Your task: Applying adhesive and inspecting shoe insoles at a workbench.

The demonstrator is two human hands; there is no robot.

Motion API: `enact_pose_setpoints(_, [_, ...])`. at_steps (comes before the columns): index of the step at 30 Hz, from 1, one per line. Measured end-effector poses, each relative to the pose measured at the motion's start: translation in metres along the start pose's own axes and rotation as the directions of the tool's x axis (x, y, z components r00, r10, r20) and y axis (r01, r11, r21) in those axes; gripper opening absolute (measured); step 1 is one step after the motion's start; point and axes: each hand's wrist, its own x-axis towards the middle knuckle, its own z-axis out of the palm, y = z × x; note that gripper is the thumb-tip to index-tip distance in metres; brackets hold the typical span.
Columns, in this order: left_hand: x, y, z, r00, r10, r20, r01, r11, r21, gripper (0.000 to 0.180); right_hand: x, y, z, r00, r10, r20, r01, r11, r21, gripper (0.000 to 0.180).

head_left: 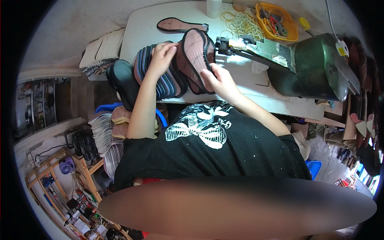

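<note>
A bundle of pinkish-brown shoe insoles [196,48] with black edging stands tilted on the near side of the white table. My right hand [222,82] grips its lower right edge, thumb on the front face. My left hand [163,59] is closed at the bundle's upper left edge, fingertips together against it. Under and beside my left hand is a row of insoles with striped blue and dark edges [160,86]. Left of that row stand black soles [120,78]. A single pink insole [179,25] lies flat farther back.
A green sewing machine [308,66] reaches in from the right, its head close to the bundle. Behind it are a tangle of yellowish cord [241,23] and a yellow basket [295,35] of tools. Pale stacked pieces [103,49] sit at the table's left.
</note>
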Motion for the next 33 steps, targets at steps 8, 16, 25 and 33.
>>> enact_pose_setpoints(8, [-0.014, 0.045, 0.004, 0.918, 0.102, 0.382, -0.226, 0.929, 0.294, 0.04, -0.012, -0.02, -0.014, 0.998, -0.066, 0.018, 0.067, 0.995, -0.075, 0.026])
enact_pose_setpoints(16, [-0.025, 0.066, -0.009, 0.873, 0.235, 0.427, -0.344, 0.918, 0.196, 0.021, -0.013, -0.038, -0.032, 0.999, -0.033, -0.028, 0.033, 0.999, -0.014, 0.026])
enact_pose_setpoints(25, [-0.024, 0.058, -0.024, 0.873, 0.217, 0.437, -0.195, 0.976, -0.095, 0.02, 0.0, -0.003, -0.002, 0.983, -0.136, 0.123, 0.173, 0.909, -0.378, 0.053])
enact_pose_setpoints(33, [-0.013, 0.136, -0.05, 0.87, 0.407, 0.278, -0.41, 0.911, -0.049, 0.015, 0.003, -0.068, -0.041, 0.818, -0.027, 0.574, -0.06, 0.989, 0.132, 0.058])
